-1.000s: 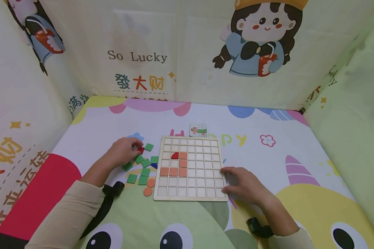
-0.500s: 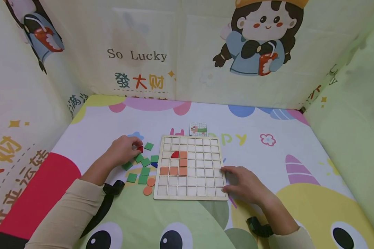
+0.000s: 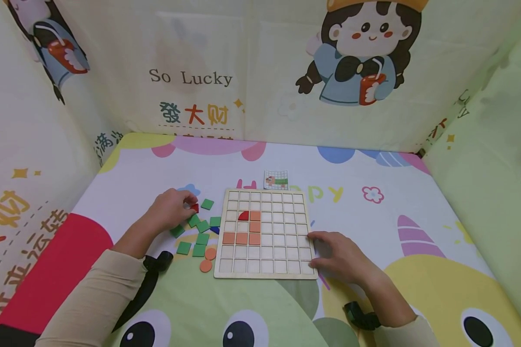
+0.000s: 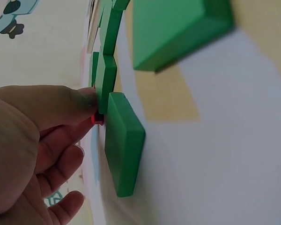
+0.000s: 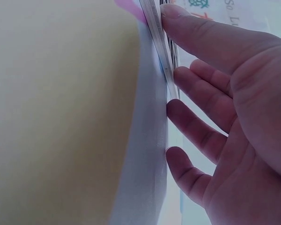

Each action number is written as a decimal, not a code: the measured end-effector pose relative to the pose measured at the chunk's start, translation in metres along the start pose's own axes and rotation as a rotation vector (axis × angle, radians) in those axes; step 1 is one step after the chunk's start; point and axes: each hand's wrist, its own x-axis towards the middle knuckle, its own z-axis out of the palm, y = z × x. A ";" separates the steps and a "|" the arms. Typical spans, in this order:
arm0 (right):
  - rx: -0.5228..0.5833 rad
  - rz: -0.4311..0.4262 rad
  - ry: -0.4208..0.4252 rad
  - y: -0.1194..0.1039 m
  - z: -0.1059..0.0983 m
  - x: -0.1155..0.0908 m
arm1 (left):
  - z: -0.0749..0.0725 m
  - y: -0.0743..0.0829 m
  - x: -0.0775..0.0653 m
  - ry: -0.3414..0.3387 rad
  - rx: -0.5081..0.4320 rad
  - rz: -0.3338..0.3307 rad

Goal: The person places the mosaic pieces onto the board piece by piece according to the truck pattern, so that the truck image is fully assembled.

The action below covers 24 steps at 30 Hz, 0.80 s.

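Note:
My left hand (image 3: 171,210) is left of the wooden grid board (image 3: 286,275), thumb and fingers pinching a small red tile (image 3: 195,207). In the left wrist view most of this red tile (image 4: 98,118) is hidden behind the thumb and a green tile (image 4: 124,145). Several square green tiles (image 3: 203,226) lie loosely around that hand. On the board sit a rounded red tile (image 3: 244,216) and several orange square tiles (image 3: 254,227). My right hand (image 3: 340,255) rests at the board's right edge, thumb and fingertips touching it, fingers loosely extended in the right wrist view.
Two round orange pieces (image 3: 206,266) and a blue piece (image 3: 215,230) lie by the board's left edge. A small picture card (image 3: 276,180) with a gridded coloured pattern is behind the board. Printed cloth walls (image 3: 269,72) enclose the table's back and sides.
The red tile has turned slightly in my left fingertips, with the hand almost in place. My right hand and the board have stayed where they were.

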 end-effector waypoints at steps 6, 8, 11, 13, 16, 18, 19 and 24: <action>-0.006 0.000 -0.005 -0.001 -0.001 0.000 | -0.003 -0.001 -0.002 0.017 -0.004 -0.003; -0.008 0.000 -0.007 -0.002 -0.001 0.000 | -0.004 0.000 -0.002 0.021 -0.008 0.001; -0.007 0.004 -0.006 -0.001 -0.001 0.000 | -0.005 0.004 -0.003 0.019 -0.025 0.016; -0.005 0.002 -0.003 0.000 -0.001 0.000 | -0.005 0.007 -0.003 0.016 -0.028 0.025; 0.003 -0.002 0.000 0.001 0.000 0.000 | -0.003 0.013 -0.003 0.016 -0.027 0.039; 0.006 -0.006 0.000 0.002 0.000 0.001 | -0.002 0.017 -0.004 0.020 -0.016 0.053; 0.007 -0.006 0.000 0.002 0.001 0.001 | -0.002 0.019 -0.004 0.021 -0.017 0.058; 0.007 -0.005 -0.001 0.002 0.000 0.001 | 0.000 0.028 -0.006 0.028 -0.016 0.079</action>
